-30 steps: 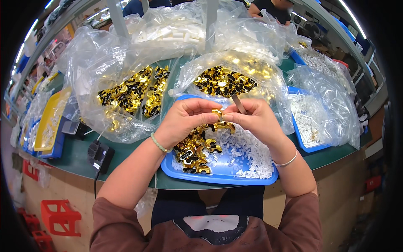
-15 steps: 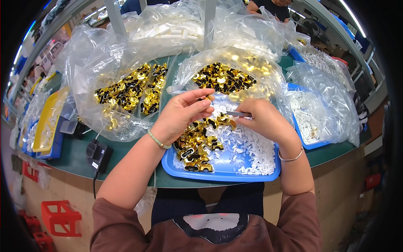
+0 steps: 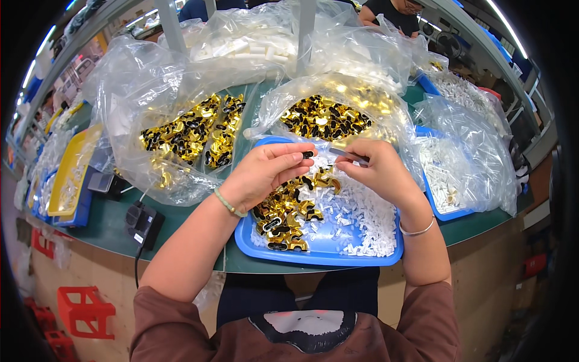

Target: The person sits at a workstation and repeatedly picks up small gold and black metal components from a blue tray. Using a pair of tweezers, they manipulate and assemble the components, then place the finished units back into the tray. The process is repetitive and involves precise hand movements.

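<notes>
Above the blue tray (image 3: 319,259), my left hand (image 3: 259,170) pinches a small gold-and-black part (image 3: 308,154) between thumb and fingers, its black face showing. My right hand (image 3: 375,168) grips metal tweezers (image 3: 351,156), their tips pointing left toward that part. Whether the tips hold anything is too small to tell. Beneath my hands, gold-and-black parts (image 3: 283,211) are heaped on the tray's left side. Small white plastic pieces (image 3: 375,226) spread over its right side.
Clear plastic bags with more gold-and-black parts (image 3: 181,136) (image 3: 325,117) lie beyond the tray. A bag of white pieces (image 3: 247,48) is farther back. At right stands another blue tray (image 3: 455,213); at left, a yellow tray (image 3: 69,175) and a black power adapter (image 3: 143,223).
My right hand has raised the tweezers slightly, away from the gold heap. The part in my left hand now shows its black face. The view has shifted slightly.
</notes>
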Demonstrator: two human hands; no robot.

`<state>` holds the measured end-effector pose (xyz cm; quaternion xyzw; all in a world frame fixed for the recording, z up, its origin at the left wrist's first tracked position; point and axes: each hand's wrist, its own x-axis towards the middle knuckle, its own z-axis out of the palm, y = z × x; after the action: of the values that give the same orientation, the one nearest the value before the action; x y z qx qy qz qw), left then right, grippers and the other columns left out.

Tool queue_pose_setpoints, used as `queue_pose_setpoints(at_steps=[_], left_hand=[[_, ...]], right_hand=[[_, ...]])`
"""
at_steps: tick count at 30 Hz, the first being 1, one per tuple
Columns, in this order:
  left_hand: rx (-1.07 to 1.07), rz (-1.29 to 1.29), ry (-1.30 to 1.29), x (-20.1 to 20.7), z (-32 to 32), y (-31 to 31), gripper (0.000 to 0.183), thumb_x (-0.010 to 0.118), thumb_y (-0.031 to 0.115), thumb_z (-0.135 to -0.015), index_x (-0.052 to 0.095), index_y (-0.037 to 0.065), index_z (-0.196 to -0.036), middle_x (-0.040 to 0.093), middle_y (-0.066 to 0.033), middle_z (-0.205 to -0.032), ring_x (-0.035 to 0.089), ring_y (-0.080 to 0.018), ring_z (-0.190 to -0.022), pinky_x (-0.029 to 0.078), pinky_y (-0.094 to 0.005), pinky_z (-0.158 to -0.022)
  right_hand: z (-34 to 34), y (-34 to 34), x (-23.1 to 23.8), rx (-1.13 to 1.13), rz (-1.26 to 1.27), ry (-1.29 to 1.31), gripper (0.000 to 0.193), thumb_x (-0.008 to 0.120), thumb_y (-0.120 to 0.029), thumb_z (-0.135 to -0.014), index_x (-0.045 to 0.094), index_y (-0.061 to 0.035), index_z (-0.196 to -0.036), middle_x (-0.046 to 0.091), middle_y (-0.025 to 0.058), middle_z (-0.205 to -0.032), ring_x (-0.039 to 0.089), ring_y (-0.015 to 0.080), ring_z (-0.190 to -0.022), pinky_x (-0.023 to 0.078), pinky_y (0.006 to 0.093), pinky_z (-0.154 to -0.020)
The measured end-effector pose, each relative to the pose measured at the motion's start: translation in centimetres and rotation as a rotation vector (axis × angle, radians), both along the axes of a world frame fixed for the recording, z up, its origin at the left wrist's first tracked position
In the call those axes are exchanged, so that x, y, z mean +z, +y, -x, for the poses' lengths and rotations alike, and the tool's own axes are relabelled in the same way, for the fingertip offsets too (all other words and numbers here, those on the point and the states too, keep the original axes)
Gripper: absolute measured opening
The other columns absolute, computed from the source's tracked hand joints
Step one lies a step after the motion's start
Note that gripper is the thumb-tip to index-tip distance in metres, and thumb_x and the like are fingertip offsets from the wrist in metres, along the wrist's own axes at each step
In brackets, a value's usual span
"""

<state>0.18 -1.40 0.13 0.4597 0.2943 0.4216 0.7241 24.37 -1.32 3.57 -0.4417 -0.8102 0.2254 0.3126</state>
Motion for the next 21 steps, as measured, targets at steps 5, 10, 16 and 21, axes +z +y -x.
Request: queue_pose_setpoints(at_steps=[5,10,16,21], left_hand=[[-0.048,-0.042,0.041,0.5,-0.5,-0.5,0.035,0.055,0.006,-0.096,0.053,-0.004,-0.128,0.059,-0.0125,-0.126,0.061,-0.0177,-0.111,0.051,-0.0248,-0.095],[-0.086,-0.014,-0.008,0.9,-0.3,-0.7,0.042,0.058,0.009,-0.095,0.047,-0.002,-0.134,0.057,-0.0123,-0.127,0.058,-0.0212,-0.117,0.05,-0.0282,-0.098],[-0.152,-0.007,-0.146,0.4,-0.4,-0.2,0.04,0.056,0.01,-0.096,0.047,-0.001,-0.133,0.055,-0.0115,-0.129,0.058,-0.0226,-0.117,0.048,-0.0321,-0.102],[-0.105,-0.072,-0.065,0.0,-0.7,-0.3,0.037,0.058,0.008,-0.095,0.05,0.0,-0.13,0.056,-0.0096,-0.127,0.059,-0.0203,-0.114,0.05,-0.0304,-0.098]], right_hand=[[0.2,-0.3,0.6,-0.024,0.01,0.036,0.014,0.067,-0.012,-0.08,0.065,0.0016,-0.081,0.061,0.0104,-0.07,0.054,0.0166,-0.062,0.042,0.0302,-0.057],[1.1,-0.7,0.6,0.045,0.056,0.161,0.011,0.068,-0.01,-0.08,0.066,0.0006,-0.083,0.061,0.0074,-0.07,0.055,0.0141,-0.063,0.042,0.0277,-0.056],[1.8,-0.5,-0.9,0.067,-0.193,0.175,0.009,0.071,-0.007,-0.078,0.067,-0.0017,-0.085,0.058,0.0048,-0.075,0.055,0.0129,-0.063,0.042,0.0267,-0.055],[1.7,-0.5,-0.4,-0.042,-0.318,0.112,0.008,0.071,-0.008,-0.078,0.067,-0.0027,-0.082,0.058,0.0035,-0.076,0.052,0.0134,-0.06,0.04,0.0267,-0.053]])
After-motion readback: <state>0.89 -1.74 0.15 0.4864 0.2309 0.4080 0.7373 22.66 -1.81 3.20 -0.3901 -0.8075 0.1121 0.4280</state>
